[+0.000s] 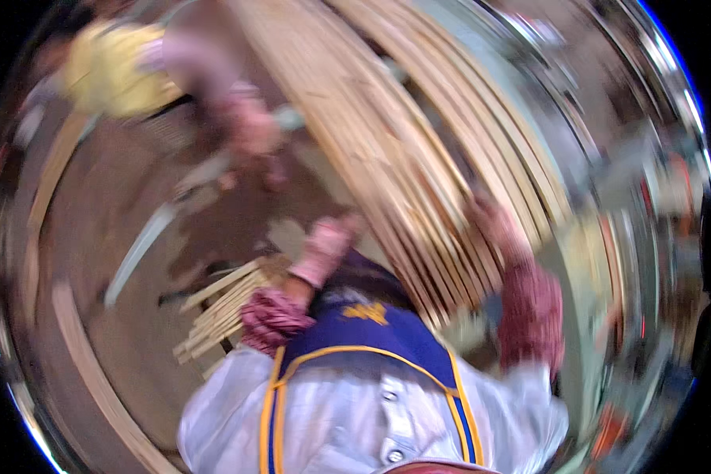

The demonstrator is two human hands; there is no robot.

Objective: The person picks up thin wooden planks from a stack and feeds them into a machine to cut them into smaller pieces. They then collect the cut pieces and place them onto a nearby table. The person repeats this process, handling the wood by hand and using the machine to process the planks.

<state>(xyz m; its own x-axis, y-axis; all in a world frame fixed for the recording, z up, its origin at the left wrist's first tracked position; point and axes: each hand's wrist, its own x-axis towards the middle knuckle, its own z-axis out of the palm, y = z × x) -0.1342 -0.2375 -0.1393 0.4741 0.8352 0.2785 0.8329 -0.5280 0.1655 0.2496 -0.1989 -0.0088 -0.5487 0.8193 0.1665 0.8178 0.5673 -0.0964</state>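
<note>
Long pale wooden boards [371, 126] lie side by side in a bundle, running from the far upper middle toward my body. At the bundle's left edge is my left hand [330, 246], with its fingertips near or against the wood. My right hand [496, 225] rests on the boards' right side, by the gap that parts them from a second row of boards [482, 87]. Motion blur smears the fingers of both hands, so I cannot tell whether they grip the wood. Dark red cuffs cover both my wrists.
A person in a yellow garment [114, 67] stands at the far left, a hand [253, 130] reaching toward the boards. Short wooden strips [221, 308] are piled low at my left. Long curved-looking planks [103, 379] border the floor. Blurred equipment [640, 205] stands at right.
</note>
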